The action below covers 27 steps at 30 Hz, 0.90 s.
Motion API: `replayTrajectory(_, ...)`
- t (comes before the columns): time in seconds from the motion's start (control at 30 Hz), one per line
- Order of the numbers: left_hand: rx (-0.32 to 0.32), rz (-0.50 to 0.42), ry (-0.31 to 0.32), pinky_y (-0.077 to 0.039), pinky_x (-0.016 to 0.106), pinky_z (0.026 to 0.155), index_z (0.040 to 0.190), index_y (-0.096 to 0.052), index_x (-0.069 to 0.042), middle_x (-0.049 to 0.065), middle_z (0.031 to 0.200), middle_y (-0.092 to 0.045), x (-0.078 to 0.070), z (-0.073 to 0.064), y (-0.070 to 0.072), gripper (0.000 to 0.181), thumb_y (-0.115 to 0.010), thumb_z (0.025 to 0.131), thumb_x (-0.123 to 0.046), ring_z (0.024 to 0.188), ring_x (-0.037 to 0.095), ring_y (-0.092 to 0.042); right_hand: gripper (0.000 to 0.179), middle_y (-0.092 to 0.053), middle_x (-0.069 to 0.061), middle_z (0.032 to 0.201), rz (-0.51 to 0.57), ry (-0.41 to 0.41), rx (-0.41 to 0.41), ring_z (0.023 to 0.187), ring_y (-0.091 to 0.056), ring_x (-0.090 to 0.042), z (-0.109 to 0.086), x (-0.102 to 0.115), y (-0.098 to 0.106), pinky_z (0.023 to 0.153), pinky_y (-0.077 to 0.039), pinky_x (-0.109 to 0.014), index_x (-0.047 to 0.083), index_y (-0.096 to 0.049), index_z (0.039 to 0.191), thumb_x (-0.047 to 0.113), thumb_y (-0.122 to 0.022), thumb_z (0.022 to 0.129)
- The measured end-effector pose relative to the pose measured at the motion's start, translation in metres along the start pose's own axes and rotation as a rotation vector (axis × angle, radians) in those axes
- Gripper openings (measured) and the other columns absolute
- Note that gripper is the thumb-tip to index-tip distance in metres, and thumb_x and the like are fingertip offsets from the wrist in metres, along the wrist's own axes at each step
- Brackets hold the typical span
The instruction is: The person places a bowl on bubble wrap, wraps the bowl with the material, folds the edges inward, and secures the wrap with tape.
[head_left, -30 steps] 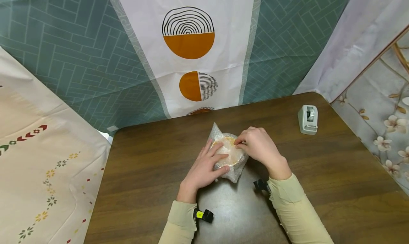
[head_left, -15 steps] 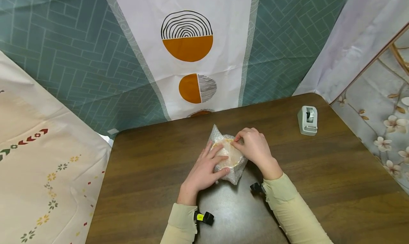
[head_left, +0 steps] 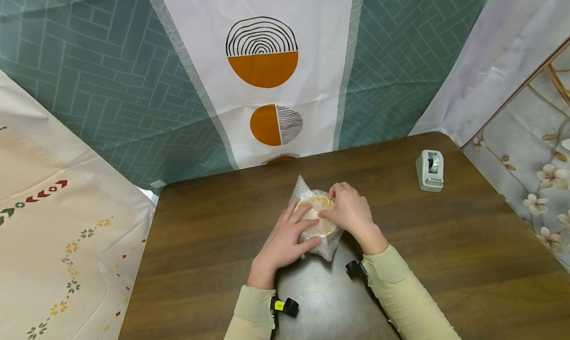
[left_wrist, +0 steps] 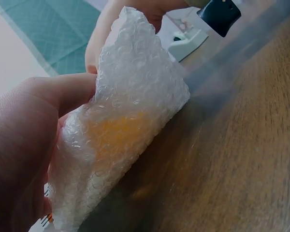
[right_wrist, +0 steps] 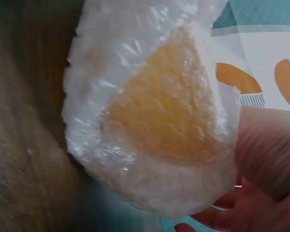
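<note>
A round bundle in bubble wrap (head_left: pixel 321 226) lies on the table, with a yellow rim showing through the film and pointed wrap corners sticking out. My left hand (head_left: pixel 285 236) rests on its left side, fingers spread over the top and thumb along the near edge. On the right, my right hand (head_left: pixel 352 209) touches the top with its thumb, while the bent fingers reach the far rim. The left wrist view shows the wrap's folded side (left_wrist: pixel 130 92) beside the left thumb. In the right wrist view, yellow-orange shows through the wrap (right_wrist: pixel 164 101) next to the right hand (right_wrist: pixel 266 169).
A pale tape dispenser (head_left: pixel 430 170) stands at the back right of the wooden table (head_left: pixel 213 221). Patterned cloths (head_left: pixel 187 82) hang behind the table and at both sides. Black straps (head_left: pixel 285 306) sit at the wrists.
My right hand has shifted slightly left and nearer; its pinched thumb and fingertips have spread apart over the bundle's top. The left hand stays spread on it.
</note>
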<state>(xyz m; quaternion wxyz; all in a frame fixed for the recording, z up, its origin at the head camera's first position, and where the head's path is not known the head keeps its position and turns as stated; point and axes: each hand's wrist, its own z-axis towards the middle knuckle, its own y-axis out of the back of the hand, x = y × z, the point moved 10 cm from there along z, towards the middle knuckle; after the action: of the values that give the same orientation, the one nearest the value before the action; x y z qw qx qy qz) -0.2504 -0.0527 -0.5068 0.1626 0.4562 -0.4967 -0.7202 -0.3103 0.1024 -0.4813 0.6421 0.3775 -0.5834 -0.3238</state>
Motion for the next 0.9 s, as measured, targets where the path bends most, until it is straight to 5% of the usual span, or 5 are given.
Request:
replayTrajectory(0.3, -0.002, 0.031, -0.01, -0.016, 0.058, 0.128, 0.147, -0.067, -0.019, -0.003, 0.175, -0.03, -0.001, 0.002, -0.001, 0.063, -0.054, 0.105, -0.064, 0.165, 0.027, 0.001, 0.052, -0.07, -0.015, 0.106, 0.154, -0.073, 0.042, 0.082, -0.065, -0.032, 0.005, -0.013, -0.011, 0.068, -0.052, -0.046, 0.011, -0.052, 0.121, 0.027, -0.087, 0.086)
replayTrajectory(0.9, -0.003, 0.044, 0.005, -0.02, 0.06, 0.127, 0.146, -0.069, -0.02, -0.003, 0.175, -0.031, -0.003, 0.003, -0.002, 0.063, -0.053, 0.105, -0.065, 0.165, 0.03, -0.002, 0.038, -0.073, -0.02, 0.117, 0.237, -0.033, 0.058, 0.097, -0.07, -0.035, 0.004, -0.015, -0.013, 0.076, -0.055, -0.049, 0.014, -0.055, 0.13, 0.02, -0.073, 0.098)
